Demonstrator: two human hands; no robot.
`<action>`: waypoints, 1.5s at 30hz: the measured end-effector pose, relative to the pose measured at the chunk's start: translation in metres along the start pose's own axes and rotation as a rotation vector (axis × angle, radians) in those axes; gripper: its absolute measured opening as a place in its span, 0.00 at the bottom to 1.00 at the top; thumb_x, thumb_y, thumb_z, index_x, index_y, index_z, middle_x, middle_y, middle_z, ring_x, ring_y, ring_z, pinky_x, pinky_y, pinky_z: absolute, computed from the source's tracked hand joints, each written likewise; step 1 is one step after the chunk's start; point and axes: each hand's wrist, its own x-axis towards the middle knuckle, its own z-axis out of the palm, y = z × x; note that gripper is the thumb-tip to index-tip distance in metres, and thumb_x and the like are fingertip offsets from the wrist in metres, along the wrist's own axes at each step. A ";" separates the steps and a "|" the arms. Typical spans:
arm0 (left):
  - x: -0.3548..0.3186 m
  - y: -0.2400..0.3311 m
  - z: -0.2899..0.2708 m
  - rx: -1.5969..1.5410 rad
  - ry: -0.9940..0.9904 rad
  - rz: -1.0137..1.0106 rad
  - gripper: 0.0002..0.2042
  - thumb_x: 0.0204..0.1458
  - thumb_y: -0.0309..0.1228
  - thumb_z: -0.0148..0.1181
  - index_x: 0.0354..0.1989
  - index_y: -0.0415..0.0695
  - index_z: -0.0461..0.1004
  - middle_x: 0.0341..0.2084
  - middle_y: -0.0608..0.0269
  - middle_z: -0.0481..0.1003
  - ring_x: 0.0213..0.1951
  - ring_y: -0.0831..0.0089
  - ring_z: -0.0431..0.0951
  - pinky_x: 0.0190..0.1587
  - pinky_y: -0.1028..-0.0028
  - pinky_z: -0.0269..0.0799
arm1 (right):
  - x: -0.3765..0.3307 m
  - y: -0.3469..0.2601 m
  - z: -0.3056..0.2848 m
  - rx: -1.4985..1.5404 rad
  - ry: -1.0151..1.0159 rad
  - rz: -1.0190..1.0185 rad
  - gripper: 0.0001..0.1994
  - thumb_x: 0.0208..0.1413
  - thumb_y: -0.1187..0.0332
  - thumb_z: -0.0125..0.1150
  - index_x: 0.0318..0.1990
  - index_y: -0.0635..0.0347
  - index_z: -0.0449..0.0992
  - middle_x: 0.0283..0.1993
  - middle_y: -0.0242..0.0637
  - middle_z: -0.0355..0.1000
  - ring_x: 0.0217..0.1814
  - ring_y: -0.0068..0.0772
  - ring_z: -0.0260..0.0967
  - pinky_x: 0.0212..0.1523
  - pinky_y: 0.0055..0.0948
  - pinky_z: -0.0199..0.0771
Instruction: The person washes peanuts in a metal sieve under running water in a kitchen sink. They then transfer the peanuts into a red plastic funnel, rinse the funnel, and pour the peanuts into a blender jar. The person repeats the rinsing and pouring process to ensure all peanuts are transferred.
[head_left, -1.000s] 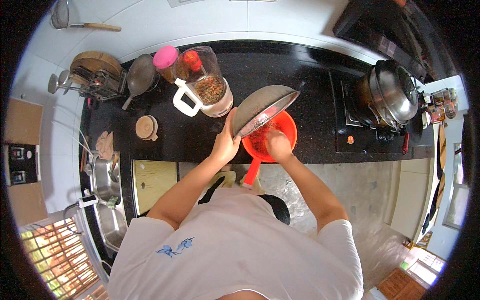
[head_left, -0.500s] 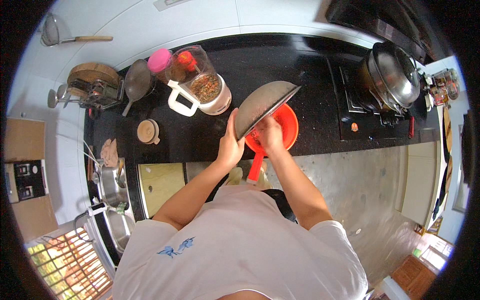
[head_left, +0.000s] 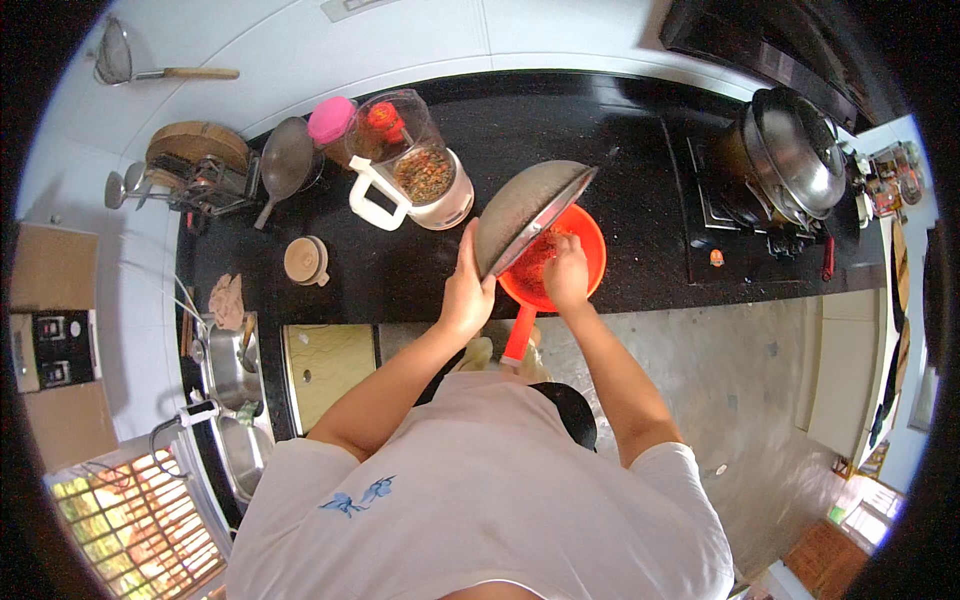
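My left hand (head_left: 466,296) grips the lower left edge of a grey metal bowl (head_left: 520,205). The bowl is steeply tilted, its opening facing down and right over a red-orange plastic dipper (head_left: 597,245). My right hand (head_left: 567,275) is over the dipper's right part, beside the bowl's lip, fingers bent together; whatever they hold is too small to make out. Dark reddish bits show inside the dipper under the bowl's rim. The dipper's handle (head_left: 519,338) sticks out past the counter's front edge toward me.
A white-handled blender jug (head_left: 440,205) with chopped bits stands behind left, near a pink-lidded jar (head_left: 331,119). A small beige lidded pot (head_left: 304,262) and a pan (head_left: 285,160) are further left. A large steel pot (head_left: 800,160) sits on the stove at right. A sink (head_left: 235,370) is at left.
My right hand has drawn back from under the bowl's rim to the right, its fingers now bent in over the dipper. The bowl stays tilted in my left hand.
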 end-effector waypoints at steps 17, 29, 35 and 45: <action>0.003 -0.007 0.020 -0.087 0.073 0.052 0.38 0.49 0.20 0.48 0.67 0.49 0.36 0.58 0.39 0.59 0.51 0.40 0.68 0.51 0.56 0.67 | -0.021 -0.045 0.008 1.237 0.014 0.400 0.14 0.60 0.70 0.46 0.48 0.67 0.73 0.51 0.41 0.71 0.56 0.36 0.67 0.60 0.33 0.62; 0.019 -0.032 0.009 -0.279 -0.045 0.046 0.39 0.45 0.13 0.46 0.67 0.43 0.37 0.57 0.40 0.59 0.60 0.53 0.63 0.60 0.64 0.58 | -0.010 -0.045 -0.040 -0.142 -0.045 -0.234 0.33 0.59 0.47 0.42 0.67 0.57 0.52 0.72 0.38 0.44 0.75 0.43 0.35 0.70 0.52 0.26; 0.017 -0.020 0.009 -0.242 -0.069 0.040 0.39 0.46 0.15 0.47 0.67 0.45 0.36 0.55 0.38 0.62 0.57 0.51 0.67 0.56 0.63 0.64 | -0.008 -0.049 -0.023 -0.114 -0.173 -0.337 0.33 0.60 0.46 0.39 0.66 0.62 0.53 0.71 0.39 0.46 0.75 0.38 0.35 0.71 0.47 0.26; 0.011 0.002 -0.012 -0.067 0.037 -0.002 0.38 0.47 0.17 0.46 0.67 0.49 0.36 0.52 0.35 0.64 0.53 0.47 0.70 0.52 0.59 0.67 | 0.003 -0.012 0.008 -0.644 -0.495 0.045 0.30 0.60 0.56 0.42 0.67 0.60 0.50 0.73 0.40 0.41 0.75 0.39 0.34 0.71 0.41 0.32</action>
